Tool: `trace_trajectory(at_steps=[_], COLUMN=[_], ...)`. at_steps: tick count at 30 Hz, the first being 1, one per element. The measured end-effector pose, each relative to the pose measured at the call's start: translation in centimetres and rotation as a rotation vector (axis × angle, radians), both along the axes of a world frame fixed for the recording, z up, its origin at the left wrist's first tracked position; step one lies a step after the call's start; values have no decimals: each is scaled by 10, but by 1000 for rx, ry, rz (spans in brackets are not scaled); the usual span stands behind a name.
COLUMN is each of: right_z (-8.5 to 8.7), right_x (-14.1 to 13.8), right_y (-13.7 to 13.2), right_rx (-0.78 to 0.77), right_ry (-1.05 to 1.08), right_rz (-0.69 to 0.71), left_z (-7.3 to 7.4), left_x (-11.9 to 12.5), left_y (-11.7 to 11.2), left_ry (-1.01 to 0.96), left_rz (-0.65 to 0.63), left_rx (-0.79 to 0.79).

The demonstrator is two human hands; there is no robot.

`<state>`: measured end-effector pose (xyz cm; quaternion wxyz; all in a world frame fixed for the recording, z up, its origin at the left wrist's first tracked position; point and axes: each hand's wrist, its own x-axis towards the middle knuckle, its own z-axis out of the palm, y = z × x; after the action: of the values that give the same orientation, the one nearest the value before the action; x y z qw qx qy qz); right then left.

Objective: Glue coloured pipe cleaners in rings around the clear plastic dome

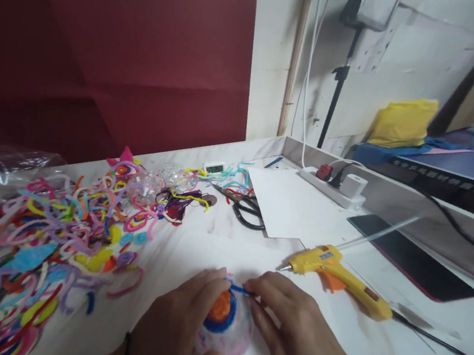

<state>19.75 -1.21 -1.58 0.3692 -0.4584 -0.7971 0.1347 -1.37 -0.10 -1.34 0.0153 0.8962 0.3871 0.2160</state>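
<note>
A pale pink and white craft piece (238, 339) lies on the white paper in front of me. On it is an orange coil (220, 307) ringed by a blue pipe cleaner (218, 327). My left hand (188, 315) is curled over the piece's left side, its fingers holding it and hiding part of it. Between the thumb and fingers of my right hand (284, 316) is pinched the loose end of the blue strip, which stretches from the ring's top toward the right.
Many coloured pipe-cleaner pieces (78, 238) heap on the left. A yellow glue gun (341, 274) lies to the right, its metal tip toward my hands. Black-handled scissors (250, 211), white card (298, 208), a phone (411, 256) and a power strip (333, 190) are farther back.
</note>
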Motion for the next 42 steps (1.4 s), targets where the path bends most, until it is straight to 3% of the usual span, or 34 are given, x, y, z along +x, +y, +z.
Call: trace_trajectory(at_steps=[5, 17, 27, 31, 36, 42], right_z=[-6, -8, 0, 10, 22, 18], right_x=[-3, -11, -19, -17, -11, -4], right_y=[-2, -9, -8, -4, 0, 0], right_rx=[90, 127, 169, 43, -334, -603], right_ry=[-11, -108, -182, -138, -14, 177], right_rz=[2, -9, -66, -32, 36, 41], left_z=[0, -9, -5, -3, 0, -1], left_x=[2, 0, 3, 4, 7, 7], left_y=[1, 3, 0, -1, -1, -1], left_ry=[-6, -36, -36, -15, -23, -9], left_rz=[-19, -8, -10, -6, 9, 5], left_rx=[8, -14, 9, -2, -9, 4])
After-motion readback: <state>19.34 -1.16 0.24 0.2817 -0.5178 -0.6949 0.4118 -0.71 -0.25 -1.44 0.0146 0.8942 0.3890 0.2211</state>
